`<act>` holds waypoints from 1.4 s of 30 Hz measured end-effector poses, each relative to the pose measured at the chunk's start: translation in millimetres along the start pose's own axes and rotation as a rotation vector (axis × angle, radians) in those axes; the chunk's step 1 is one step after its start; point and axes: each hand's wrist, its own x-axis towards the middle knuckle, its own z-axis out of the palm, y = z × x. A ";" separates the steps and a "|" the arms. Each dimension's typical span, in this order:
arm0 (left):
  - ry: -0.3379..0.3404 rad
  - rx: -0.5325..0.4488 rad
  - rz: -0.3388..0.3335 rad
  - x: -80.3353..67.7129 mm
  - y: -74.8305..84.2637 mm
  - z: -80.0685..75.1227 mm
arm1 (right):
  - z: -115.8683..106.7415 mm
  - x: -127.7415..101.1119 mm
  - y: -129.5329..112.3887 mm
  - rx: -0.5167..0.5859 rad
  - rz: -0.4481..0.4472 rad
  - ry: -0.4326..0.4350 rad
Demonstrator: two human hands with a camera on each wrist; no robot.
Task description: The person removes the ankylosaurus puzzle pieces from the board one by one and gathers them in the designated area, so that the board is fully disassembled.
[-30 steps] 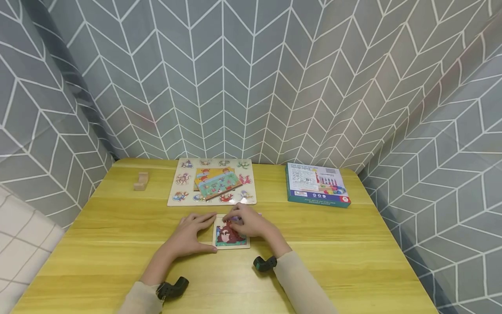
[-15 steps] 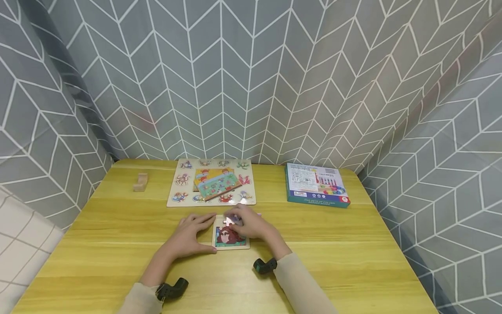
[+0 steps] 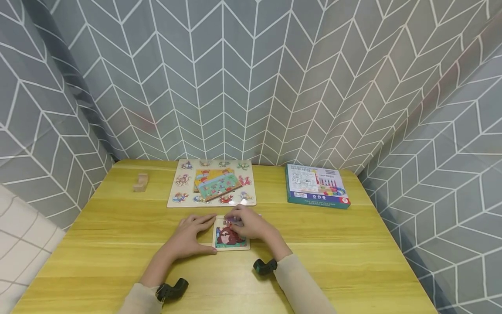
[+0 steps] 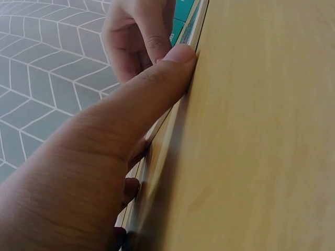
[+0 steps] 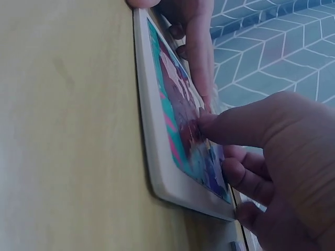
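Observation:
A small wooden jigsaw puzzle (image 3: 231,239) with a brown animal picture and a pale frame lies flat at the middle of the table. My left hand (image 3: 187,235) rests at its left side, fingers fairly straight, thumb at the near left corner and index fingertip at the far left corner. Over the puzzle's far right part, my right hand (image 3: 249,221) pinches a small puzzle piece (image 3: 226,223) between thumb and fingers, mostly hidden by them. In the right wrist view, the right thumb (image 5: 235,125) touches the picture surface.
Behind the puzzle lies a large pegboard of sea animals (image 3: 172,192), with a green picture board (image 3: 219,186) and a yellow one (image 3: 204,173) on top. A boxed toy (image 3: 317,185) stands back right, a small wooden block (image 3: 140,182) back left. Patterned curtains surround the table.
The piece under my right fingers showed pale and glossy half a second ago and now looks darker, so its tilt has shifted slightly. Both hands stay almost in place.

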 end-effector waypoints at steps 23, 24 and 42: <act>0.003 -0.013 -0.004 -1.6 2.1 -0.5 | 1.0 -1.6 8.8 0.045 -0.029 -0.008; 0.003 -0.013 -0.004 -1.5 2.1 -0.5 | 0.9 -1.7 9.3 0.042 -0.032 -0.009; 0.007 -0.015 0.001 -1.6 0.0 2.0 | 4.2 -0.5 16.5 0.066 -0.100 0.059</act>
